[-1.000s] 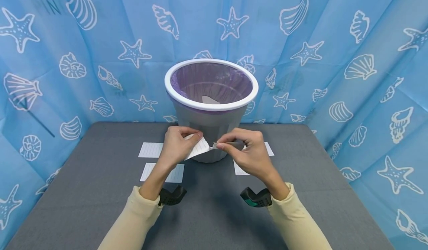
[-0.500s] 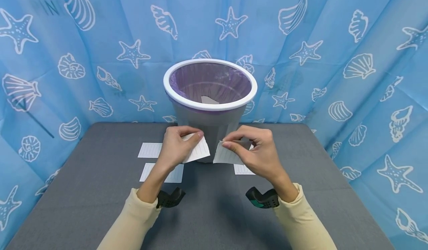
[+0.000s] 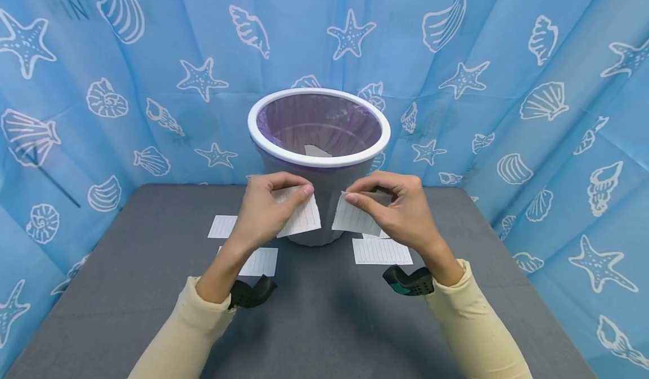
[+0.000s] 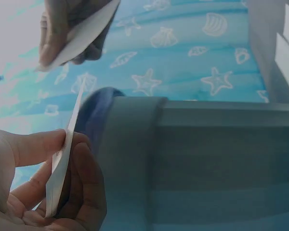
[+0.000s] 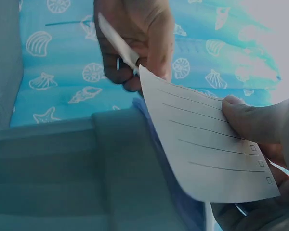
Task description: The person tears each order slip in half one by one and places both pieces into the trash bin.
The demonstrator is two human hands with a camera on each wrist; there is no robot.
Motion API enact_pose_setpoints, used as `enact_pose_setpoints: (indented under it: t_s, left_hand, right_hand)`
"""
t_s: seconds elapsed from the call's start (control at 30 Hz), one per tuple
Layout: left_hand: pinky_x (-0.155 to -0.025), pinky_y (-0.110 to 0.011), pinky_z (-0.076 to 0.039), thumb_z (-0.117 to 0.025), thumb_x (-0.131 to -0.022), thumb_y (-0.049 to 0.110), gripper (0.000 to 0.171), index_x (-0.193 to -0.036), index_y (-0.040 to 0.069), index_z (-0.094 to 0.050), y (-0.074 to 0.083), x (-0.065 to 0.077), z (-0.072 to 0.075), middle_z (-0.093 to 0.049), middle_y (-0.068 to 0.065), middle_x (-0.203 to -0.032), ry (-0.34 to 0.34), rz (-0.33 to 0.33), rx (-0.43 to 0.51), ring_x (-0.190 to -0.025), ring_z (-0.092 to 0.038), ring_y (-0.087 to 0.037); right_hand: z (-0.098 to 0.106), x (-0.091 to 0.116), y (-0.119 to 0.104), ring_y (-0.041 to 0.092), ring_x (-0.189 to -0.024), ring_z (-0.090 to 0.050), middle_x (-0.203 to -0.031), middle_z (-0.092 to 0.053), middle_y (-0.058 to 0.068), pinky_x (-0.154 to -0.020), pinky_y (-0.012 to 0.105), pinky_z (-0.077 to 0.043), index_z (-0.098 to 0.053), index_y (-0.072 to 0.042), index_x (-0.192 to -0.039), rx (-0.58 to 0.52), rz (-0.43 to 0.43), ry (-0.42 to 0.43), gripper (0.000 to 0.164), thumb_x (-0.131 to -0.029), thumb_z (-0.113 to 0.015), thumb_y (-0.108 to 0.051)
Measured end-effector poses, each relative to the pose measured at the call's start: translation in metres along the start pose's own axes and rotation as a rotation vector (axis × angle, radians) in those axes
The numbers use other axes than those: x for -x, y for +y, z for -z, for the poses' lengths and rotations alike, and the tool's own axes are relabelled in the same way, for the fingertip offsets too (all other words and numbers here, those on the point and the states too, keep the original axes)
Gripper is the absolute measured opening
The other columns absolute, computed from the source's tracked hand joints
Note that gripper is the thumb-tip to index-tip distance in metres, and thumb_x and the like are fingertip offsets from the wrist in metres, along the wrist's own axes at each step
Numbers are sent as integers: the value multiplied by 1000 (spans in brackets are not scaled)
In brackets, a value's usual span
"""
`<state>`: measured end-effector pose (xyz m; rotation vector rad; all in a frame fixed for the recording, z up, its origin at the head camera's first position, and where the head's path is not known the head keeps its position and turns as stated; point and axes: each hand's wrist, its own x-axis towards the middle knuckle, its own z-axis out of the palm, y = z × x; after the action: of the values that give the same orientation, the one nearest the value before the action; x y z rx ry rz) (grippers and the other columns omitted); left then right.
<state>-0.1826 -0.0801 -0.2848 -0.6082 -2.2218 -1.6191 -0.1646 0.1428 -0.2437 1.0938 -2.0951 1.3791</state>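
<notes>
In the head view my left hand (image 3: 266, 210) pinches a torn piece of lined white paper (image 3: 306, 217) between thumb and fingers. My right hand (image 3: 403, 204) pinches the other torn piece of paper (image 3: 350, 217), a gap apart from the first. Ruled lines and small printed boxes show on the right piece of paper (image 5: 202, 144) in the right wrist view. Seen nearly edge-on in the left wrist view is the left piece of paper (image 4: 61, 166). Both hands are in front of the bin, below its rim.
A grey bin with a white rim (image 3: 319, 160) and purple liner (image 3: 324, 111) stands at the back of the grey table (image 3: 314, 322), with a white scrap (image 3: 316, 151) inside. Lined cards (image 3: 222, 226) lie left and more cards (image 3: 382, 252) right. A blue curtain (image 3: 350, 7) hangs behind.
The paper, joined by a narrow strip a second ago, is now two separate pieces. My right hand moved right and both hands rose toward the bin's rim, uncovering more of a right-hand card.
</notes>
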Motion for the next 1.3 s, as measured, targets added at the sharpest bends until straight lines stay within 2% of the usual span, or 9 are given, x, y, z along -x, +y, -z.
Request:
enact_pose_setpoints:
  t_s: [0.2,0.53,0.7,0.87,1.0,1.13,1.3]
  left_hand:
    - [-85,-36,-46,-69,-86,22,20,-97,6,-72,20,-19,14,-69,-3,-94,-7,-28,33,-95,-60,-13]
    - [-77,-32,-49,-69,-86,16,18,-96,1,-71,53,-57,33,-67,-8,-95,10,-29,39,-96,-59,-14]
    - [-78,-30,-50,-68,-86,15,17,-96,2,-71,69,-81,38,-67,-8,-98,-3,11,16,-96,-62,-12]
    - [-82,-30,-49,-68,-87,17,21,-102,1,-69,82,-103,41,-67,-7,-104,-37,63,-24,-98,-63,-12]
    - [-86,-28,-45,-66,-88,18,23,-105,3,-69,87,-120,42,-66,-6,-104,-49,91,-78,-99,-60,-12]
    - [-84,-28,-42,-65,-89,20,23,-107,5,-69,88,-136,41,-65,-4,-104,-51,124,-131,-97,-57,-14]
    - [-84,-29,-41,-64,-89,20,24,-108,5,-69,88,-151,41,-65,-5,-104,-53,143,-178,-98,-54,-15]
  right_hand:
    - [11,-21,2,15,-72,-64,-79,-67,16,-67,25,-52,-68,8,-84,9,-17,-8,8,-77,-69,12]
    - [29,-68,-5,14,-70,-63,-80,-67,13,-60,26,-53,-67,12,-86,-3,-70,0,7,-81,-68,7]
    - [39,-92,-13,17,-72,-65,-82,-67,8,-61,26,-53,-66,13,-89,21,-115,11,14,-83,-68,1]
    - [43,-113,-12,19,-76,-67,-85,-67,9,-62,27,-52,-67,10,-92,86,-148,-11,18,-85,-68,-6]
    - [46,-129,4,19,-80,-67,-89,-68,9,-65,28,-52,-69,5,-95,109,-177,-29,20,-85,-69,-13]
    - [48,-145,20,19,-82,-66,-93,-67,8,-69,27,-51,-70,-1,-97,117,-201,-28,22,-85,-70,-19]
    - [48,-162,26,21,-82,-64,-93,-66,9,-71,27,-51,-70,-2,-98,129,-227,-40,21,-85,-69,-19]
